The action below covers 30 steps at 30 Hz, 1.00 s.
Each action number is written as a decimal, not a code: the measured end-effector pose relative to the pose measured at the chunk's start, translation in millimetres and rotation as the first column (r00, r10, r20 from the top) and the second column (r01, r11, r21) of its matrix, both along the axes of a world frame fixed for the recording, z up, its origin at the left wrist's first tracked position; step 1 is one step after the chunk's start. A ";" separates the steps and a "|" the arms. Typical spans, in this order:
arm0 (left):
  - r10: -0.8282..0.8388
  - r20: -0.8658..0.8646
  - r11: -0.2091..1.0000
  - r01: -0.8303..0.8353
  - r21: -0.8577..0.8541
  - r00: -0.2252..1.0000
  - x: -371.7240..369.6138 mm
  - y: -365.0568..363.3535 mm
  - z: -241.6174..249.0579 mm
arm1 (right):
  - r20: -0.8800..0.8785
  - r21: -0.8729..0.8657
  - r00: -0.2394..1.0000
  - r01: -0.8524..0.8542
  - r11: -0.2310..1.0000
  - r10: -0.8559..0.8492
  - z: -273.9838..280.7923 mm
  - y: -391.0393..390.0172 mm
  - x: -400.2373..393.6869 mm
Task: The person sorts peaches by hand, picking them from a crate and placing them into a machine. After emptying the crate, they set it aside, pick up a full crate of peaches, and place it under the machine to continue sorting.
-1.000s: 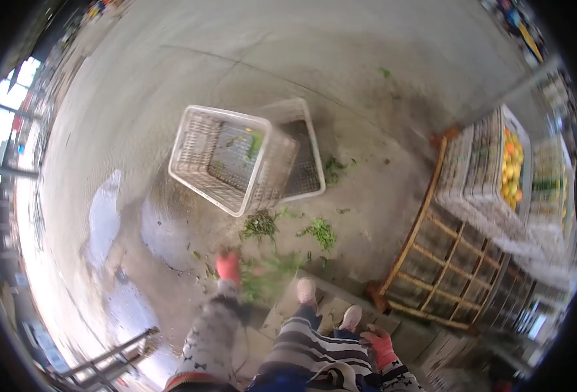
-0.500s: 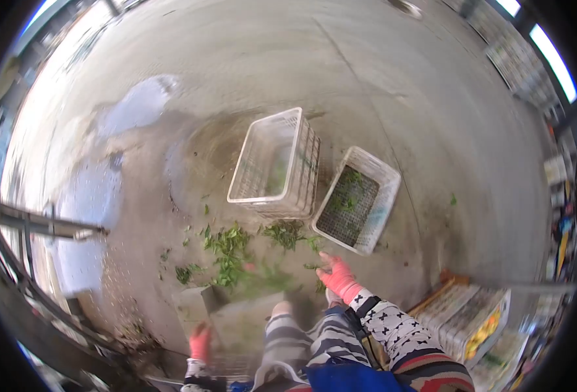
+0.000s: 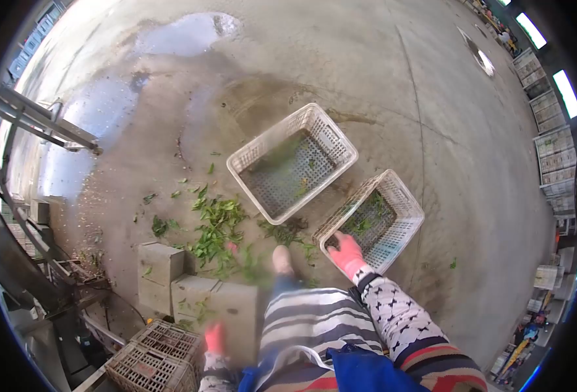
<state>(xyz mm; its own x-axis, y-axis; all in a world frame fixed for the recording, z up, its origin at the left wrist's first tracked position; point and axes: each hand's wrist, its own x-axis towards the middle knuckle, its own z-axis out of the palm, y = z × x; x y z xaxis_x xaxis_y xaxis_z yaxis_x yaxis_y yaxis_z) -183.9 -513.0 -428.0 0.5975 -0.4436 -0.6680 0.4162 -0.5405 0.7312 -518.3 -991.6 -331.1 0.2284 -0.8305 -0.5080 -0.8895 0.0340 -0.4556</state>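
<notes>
My right hand [image 3: 348, 253], in a pink glove, grips the near rim of a white plastic crate [image 3: 403, 225] with its fingers over the edge. Green leaves [image 3: 375, 212] lie scattered on that crate's mesh floor. Just to its left, a second white crate [image 3: 243, 159] stands with a few leaf bits inside. Low at the left, my left hand [image 3: 214, 338], also gloved in pink, hangs beside grey blocks [image 3: 213, 294]; motion smears its fingers, and I see nothing held in it.
Loose green leaves [image 3: 215, 225] cover the floor between the crates and the blocks. A brown crate [image 3: 154, 356] sits at the lower left near a metal frame [image 3: 47, 124]. Puddles [image 3: 187, 32] lie further off. Stacked crates [image 3: 555, 153] line the right side.
My right hand has moved from above the floor onto the right crate's near rim. The view has shifted, bringing the blocks and brown crate into sight. One foot has come forward beside the leaves.
</notes>
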 end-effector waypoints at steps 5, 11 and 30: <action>-0.017 -0.110 0.999 0.020 0.027 0.994 21.5 -222.2 -41.9 | -0.461 -0.125 0.677 0.590 0.797 -0.573 -99.1 26.0 -132.2; -0.120 0.081 0.992 0.118 0.034 0.989 24.9 -465.2 -123.6 | -0.198 0.015 0.922 0.342 0.940 -0.332 -177.9 45.9 -177.8; -0.001 0.048 0.998 -0.002 0.057 0.999 -58.8 -501.6 -246.6 | 0.204 -0.174 0.733 0.679 0.713 -0.649 9.1 -232.7 -247.5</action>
